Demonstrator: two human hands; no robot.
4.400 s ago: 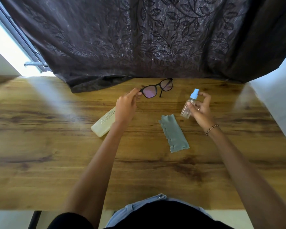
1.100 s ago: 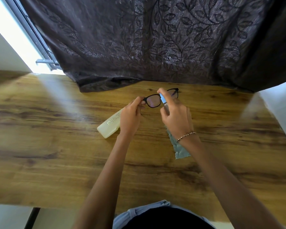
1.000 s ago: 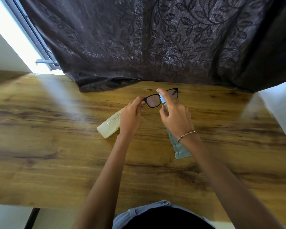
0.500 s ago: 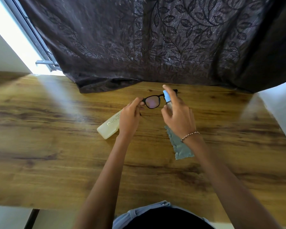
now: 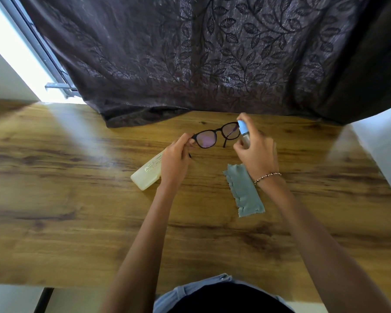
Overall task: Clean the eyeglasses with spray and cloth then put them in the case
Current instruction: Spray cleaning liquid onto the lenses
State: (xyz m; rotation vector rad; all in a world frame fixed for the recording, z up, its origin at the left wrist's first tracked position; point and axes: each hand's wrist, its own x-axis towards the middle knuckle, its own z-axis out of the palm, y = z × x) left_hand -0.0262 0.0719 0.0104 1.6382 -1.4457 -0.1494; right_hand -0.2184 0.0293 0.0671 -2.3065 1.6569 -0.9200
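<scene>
Black-framed eyeglasses (image 5: 215, 137) with purple-tinted lenses hang above the wooden table (image 5: 77, 199), pinched at their left end by my left hand (image 5: 175, 160). My right hand (image 5: 256, 152) grips a small clear spray bottle (image 5: 243, 132) with a light blue top, upright beside the right lens, forefinger over the top. A grey-green cloth (image 5: 244, 190) lies flat on the table under my right wrist. A cream, closed glasses case (image 5: 147, 173) lies on the table, partly hidden behind my left hand.
A dark leaf-patterned curtain (image 5: 201, 59) hangs along the table's far edge, its hem resting on the wood. A bright window frame (image 5: 38, 55) is at the far left and a white wall (image 5: 384, 150) borders the right side.
My right hand brought the spray bottle from the right up to the glasses, then shifted from the left lens to the right lens. My left hand kept its hold.
</scene>
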